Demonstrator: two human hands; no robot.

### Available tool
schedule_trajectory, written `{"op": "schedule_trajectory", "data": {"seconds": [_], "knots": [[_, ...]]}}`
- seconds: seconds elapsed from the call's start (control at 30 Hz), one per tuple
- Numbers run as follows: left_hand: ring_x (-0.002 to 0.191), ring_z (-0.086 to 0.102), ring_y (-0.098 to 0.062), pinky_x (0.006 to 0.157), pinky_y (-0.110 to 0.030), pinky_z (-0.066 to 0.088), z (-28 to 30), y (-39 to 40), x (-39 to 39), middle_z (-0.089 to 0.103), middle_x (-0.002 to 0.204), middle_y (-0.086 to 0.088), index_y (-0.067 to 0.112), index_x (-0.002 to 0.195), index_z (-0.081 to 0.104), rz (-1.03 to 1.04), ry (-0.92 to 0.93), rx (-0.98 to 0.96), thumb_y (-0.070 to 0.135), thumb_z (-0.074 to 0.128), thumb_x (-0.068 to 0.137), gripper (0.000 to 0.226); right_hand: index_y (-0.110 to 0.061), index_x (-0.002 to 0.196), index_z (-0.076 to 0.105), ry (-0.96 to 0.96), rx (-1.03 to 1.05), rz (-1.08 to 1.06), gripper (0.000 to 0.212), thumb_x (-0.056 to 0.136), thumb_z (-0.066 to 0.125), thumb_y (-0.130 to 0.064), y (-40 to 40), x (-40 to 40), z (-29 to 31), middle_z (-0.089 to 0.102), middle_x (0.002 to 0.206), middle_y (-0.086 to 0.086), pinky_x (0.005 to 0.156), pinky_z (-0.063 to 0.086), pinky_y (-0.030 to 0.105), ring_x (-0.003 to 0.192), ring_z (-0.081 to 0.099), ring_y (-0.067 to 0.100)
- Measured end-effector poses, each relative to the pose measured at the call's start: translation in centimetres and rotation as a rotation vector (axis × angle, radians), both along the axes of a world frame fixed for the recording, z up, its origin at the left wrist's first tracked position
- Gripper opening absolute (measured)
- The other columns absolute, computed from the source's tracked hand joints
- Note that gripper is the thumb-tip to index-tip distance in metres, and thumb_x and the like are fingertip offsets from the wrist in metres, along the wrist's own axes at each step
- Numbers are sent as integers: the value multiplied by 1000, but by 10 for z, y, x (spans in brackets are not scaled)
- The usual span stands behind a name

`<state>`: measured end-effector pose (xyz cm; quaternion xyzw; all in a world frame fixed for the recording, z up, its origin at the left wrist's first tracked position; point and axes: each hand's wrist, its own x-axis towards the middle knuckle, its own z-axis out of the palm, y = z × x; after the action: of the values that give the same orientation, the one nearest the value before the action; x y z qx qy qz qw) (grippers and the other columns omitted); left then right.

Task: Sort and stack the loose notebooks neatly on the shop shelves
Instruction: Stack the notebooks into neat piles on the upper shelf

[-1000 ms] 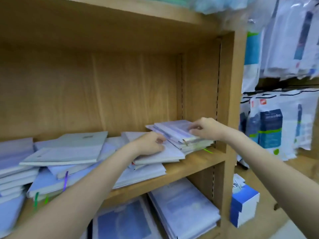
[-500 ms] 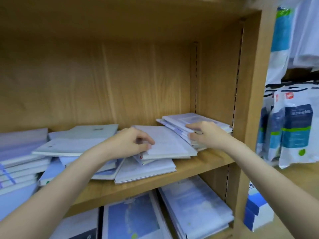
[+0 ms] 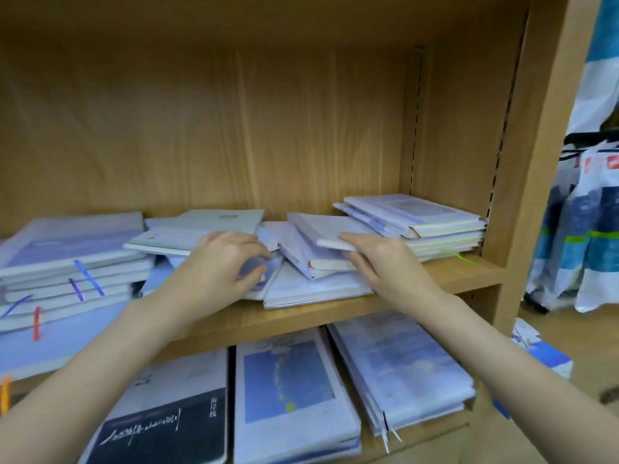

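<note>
Lower shelf, nearest the camera: three groups of notebooks lie flat — a dark-covered notebook (image 3: pixel 160 426) at left, a blue-panelled notebook (image 3: pixel 291 393) at centre, a pale stack (image 3: pixel 402 366) at right.

Middle shelf board (image 3: pixel 469 274): both forearms reach in over its front edge. The left hand (image 3: pixel 217 266) has fingers curled and pinches the edge of a pale blue notebook (image 3: pixel 258 272) lying low in the loose heap at centre. The right hand (image 3: pixel 382 262) grips the near end of a tilted notebook (image 3: pixel 321 242), fingers over its top cover and thumb side against its page edge; this book leans on the heap, with its far end raised toward the back panel. Beneath both lies a flat white notebook (image 3: pixel 311 289), touching the shelf front.

Further in: a grey-green notebook (image 3: pixel 201 229) sits just behind the left hand. A left stack (image 3: pixel 70 262) with coloured ribbon markers stands at the far left. A right stack (image 3: pixel 425 226) rests against the cabinet side, just beyond the right hand.
</note>
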<state>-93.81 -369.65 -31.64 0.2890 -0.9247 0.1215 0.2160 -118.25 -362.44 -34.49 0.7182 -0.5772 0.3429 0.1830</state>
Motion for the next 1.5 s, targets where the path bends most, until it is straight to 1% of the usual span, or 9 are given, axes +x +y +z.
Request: {"op": "schedule_trajectory", "data": {"seconds": [0.07, 0.2, 0.37, 0.47, 0.53, 0.83, 1.07, 1.23, 1.5], "knots": [[99, 65, -23, 85, -46, 50, -7, -1, 5, 70, 98, 0, 15, 94, 71, -1, 21, -16, 37, 38, 81, 42, -16, 74, 57, -289, -202, 15, 26, 90, 40, -28, -1, -2, 5, 50, 55, -4, 56, 20, 33, 55, 48, 24], [112, 56, -21, 92, -41, 40, -6, 0, 1, 66, 111, 4, 21, 107, 68, 33, 58, 9, 49, 32, 76, 55, -13, 63, 35, -581, -265, -52, 34, 93, 43, -28, -12, -19, 37, 30, 53, -3, 55, 12, 33, 50, 28, 10], [109, 54, -19, 89, -30, 33, -1, 8, -34, 63, 112, 9, 25, 113, 62, -20, 2, -41, 57, 41, 71, 56, -26, 67, 53, -412, 4, 111, 26, 92, 56, -25, -6, -17, 22, 41, 56, -10, 51, 25, 21, 50, 37, 3], [107, 51, -18, 85, -27, 30, 1, 11, -58, 61, 112, 7, 24, 114, 60, -52, -26, -12, 42, 63, 79, 39, -17, 109, 69, -366, 191, 132, 26, 83, 70, -22, 1, -11, 8, 61, 97, -14, 80, 37, 4, 90, 53, -9], [103, 54, -18, 80, -25, 31, -1, 11, -62, 63, 108, 6, 22, 112, 62, -61, 13, -13, 36, 67, 80, 35, -13, 114, 67, -377, 158, 83, 36, 79, 73, -23, 2, -12, 6, 60, 106, -13, 95, 36, 14, 102, 53, -2], [62, 61, -20, 81, -28, 27, -16, 8, -51, 65, 59, 8, 21, 67, 70, 42, 201, -279, 36, 81, 56, 22, -14, 118, 64, -322, 173, 44, 37, 83, 70, -23, 3, -8, 6, 63, 120, -5, 83, 29, 7, 111, 53, 5], [92, 50, -14, 83, -28, 28, -5, 4, 6, 69, 90, 6, 18, 93, 69, 43, 360, -115, 48, 45, 75, 42, -11, 111, 68, -267, 15, 7, 24, 93, 56, -20, 1, 10, 20, 70, 84, 6, 62, 35, 9, 78, 61, 22], [101, 59, -29, 90, -44, 42, 5, -7, 62, 69, 104, -1, 16, 99, 68, 254, 418, 7, 61, 40, 67, 63, -15, 131, 52, -189, 372, 82, 51, 84, 67, -29, -14, 40, 28, 54, 135, 0, 95, 33, 16, 124, 48, 13], [117, 50, -26, 98, -41, 38, 6, -6, 153, 57, 126, 1, 20, 123, 55, 433, 332, 58, 67, 64, 59, 79, -19, 136, 44, -52, 348, 252, 66, 81, 66, -47, -45, 137, 52, 42, 142, 1, 101, 28, 26, 132, 35, 18]]}}
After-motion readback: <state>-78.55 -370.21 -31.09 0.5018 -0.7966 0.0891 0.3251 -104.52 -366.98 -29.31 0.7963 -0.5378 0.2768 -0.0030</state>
